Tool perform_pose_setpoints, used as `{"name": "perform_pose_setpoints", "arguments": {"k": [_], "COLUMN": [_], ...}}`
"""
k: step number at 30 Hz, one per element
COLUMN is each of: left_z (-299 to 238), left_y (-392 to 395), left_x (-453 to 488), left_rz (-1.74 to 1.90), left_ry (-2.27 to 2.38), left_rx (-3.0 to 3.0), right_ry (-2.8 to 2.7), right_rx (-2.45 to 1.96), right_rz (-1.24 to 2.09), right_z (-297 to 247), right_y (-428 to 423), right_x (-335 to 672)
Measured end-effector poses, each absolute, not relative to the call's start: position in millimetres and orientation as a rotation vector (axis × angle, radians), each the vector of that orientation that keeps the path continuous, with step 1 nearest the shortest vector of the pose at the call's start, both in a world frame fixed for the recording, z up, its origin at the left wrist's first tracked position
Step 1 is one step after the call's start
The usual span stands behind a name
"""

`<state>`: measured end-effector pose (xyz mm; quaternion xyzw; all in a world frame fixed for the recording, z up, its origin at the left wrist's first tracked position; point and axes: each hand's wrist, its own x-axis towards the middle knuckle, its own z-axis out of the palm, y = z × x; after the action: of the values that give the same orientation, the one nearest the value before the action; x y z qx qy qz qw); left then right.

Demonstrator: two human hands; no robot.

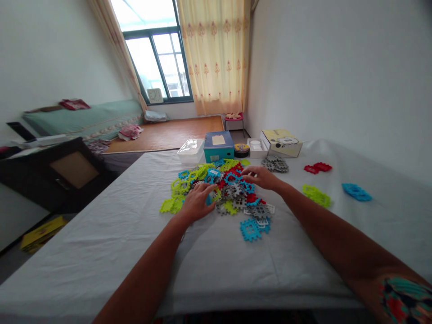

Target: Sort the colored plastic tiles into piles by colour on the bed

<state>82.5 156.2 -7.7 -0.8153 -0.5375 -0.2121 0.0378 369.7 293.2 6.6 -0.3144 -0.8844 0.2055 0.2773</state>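
Note:
A heap of toothed plastic building tiles point(232, 191) in green, blue, red, grey and white lies on the cloth-covered table. At its near left side rests my left hand point(198, 202), open, with fingers stretched over the tiles; a bit of blue shows beside its thumb. My right hand point(259, 177) reaches in from the right, fingers bent together at the heap's edge by a blue tile point(248, 186). What lies between those fingertips is too small to make out. Two overlapping blue tiles point(250, 230) lie at the near edge.
Apart from the heap lie grey tiles point(275, 164), red tiles point(317, 168), green tiles point(316, 195) and blue tiles point(356, 191). Behind it stand a clear plastic box point(191, 151), a blue box point(219, 148), a round tin point(241, 150) and a yellow-white carton point(282, 142). White cloth point(111, 234) covers the table.

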Motion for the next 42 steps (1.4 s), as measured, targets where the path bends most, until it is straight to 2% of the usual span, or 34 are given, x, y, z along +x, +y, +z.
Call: {"name": "perform_pose_setpoints", "arguments": {"k": [4, 11, 16, 21, 25, 28, 31, 35, 40, 42], "left_z": [-5, -9, -11, -9, -9, -9, -10, -11, -13, -14], "left_y": [156, 158, 159, 162, 163, 163, 162, 163, 165, 165], "left_x": [76, 112, 103, 89, 88, 91, 93, 90, 87, 86], "left_rz": [-0.71, -0.727, -0.753, -0.778, -0.801, -0.804, -0.795, -0.796, -0.763, -0.763], "left_ry": [-1.669, -1.544, -1.565, -1.61, -1.598, -1.574, -1.563, -1.589, -1.593, -1.592], "left_rx": [-2.284, -2.442, -2.428, -2.366, -2.37, -2.4, -2.438, -2.424, -2.43, -2.434], "right_ry": [-2.552, -2.641, -2.585, -2.196, -1.812, -1.731, -1.774, -1.922, -2.391, -2.574], "right_rx": [-0.67, -0.541, -0.539, -1.014, -1.509, -1.589, -1.567, -1.406, -1.043, -0.911], "right_rz": [0.443, 0.342, 0.279, 0.378, 0.142, -0.089, -0.157, -0.055, 0.37, 0.426], "right_z": [12, 7, 8, 2, -19, -33, -35, -19, 7, 13], "right_y": [274, 258, 259, 306, 342, 349, 346, 337, 306, 290], "right_x": [353, 340, 335, 377, 426, 446, 447, 431, 387, 371]}}
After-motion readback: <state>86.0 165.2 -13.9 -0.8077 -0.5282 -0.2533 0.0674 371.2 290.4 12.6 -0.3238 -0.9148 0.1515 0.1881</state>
